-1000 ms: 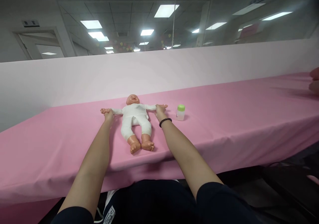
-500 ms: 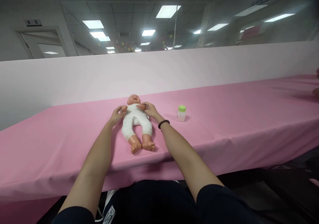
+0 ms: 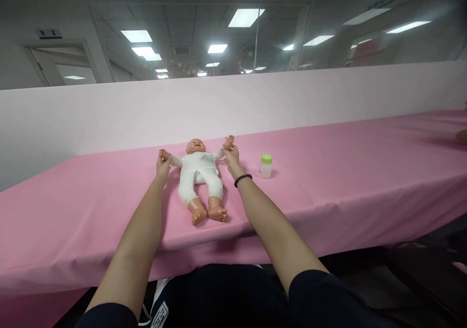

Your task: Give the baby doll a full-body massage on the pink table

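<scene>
A baby doll [image 3: 199, 172] in a white suit lies on its back on the pink table [image 3: 328, 182], feet toward me. My left hand [image 3: 163, 165] is closed on the doll's arm on the left side, near its wrist. My right hand [image 3: 231, 157], with a dark bead bracelet on the wrist, is closed on the doll's other arm. Both doll arms are spread outward and raised up beside its head.
A small bottle with a green cap [image 3: 266, 165] stands on the table just right of my right hand. A pale pink partition [image 3: 292, 99] runs behind the table. Another person's fingers [image 3: 461, 134] show at the far right edge.
Half a second ago both hands held the doll's arms folded over its chest. Now they have swung the arms outward and upward. The doll's body and the bottle have not moved.
</scene>
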Available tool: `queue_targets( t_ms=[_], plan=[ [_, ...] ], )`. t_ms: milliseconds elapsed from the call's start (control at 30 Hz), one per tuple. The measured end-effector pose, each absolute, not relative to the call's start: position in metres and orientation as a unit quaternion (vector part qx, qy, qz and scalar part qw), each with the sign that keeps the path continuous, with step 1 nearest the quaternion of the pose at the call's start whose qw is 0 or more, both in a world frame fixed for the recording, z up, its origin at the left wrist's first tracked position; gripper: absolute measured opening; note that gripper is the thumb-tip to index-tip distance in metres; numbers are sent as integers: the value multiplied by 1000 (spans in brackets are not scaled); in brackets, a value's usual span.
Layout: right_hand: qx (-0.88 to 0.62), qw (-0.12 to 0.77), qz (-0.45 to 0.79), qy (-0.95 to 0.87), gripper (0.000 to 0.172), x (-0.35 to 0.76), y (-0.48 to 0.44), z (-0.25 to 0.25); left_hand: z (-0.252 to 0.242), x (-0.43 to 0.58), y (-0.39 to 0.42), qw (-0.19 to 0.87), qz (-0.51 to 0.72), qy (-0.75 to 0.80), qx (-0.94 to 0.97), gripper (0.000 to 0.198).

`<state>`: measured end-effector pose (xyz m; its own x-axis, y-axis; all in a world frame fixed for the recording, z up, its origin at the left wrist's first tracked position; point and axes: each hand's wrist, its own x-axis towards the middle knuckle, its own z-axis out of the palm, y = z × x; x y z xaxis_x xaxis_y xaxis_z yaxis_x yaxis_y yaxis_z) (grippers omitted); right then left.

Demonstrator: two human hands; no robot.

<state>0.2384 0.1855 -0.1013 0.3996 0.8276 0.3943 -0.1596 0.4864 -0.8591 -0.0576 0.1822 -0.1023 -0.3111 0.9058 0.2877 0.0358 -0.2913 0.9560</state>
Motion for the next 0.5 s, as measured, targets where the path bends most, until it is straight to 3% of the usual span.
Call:
queue_targets(
  t_ms=[133, 233, 333, 500],
  plan=[
    [-319, 581, 228, -714, 31, 222, 175, -97, -104, -40, 178, 325, 531, 394, 676, 47],
    [-312, 518, 153, -781, 31, 215, 169, -100, -108, -36, 178, 296, 501, 367, 726, 50],
    [-343, 573, 177, -723, 37, 215, 171, -101, -109, -40, 181, 293, 563, 393, 665, 42],
    [-432, 733, 253, -462, 43, 227, 188, -102, -108, -52, 193, 274, 661, 503, 485, 39]
  ],
)
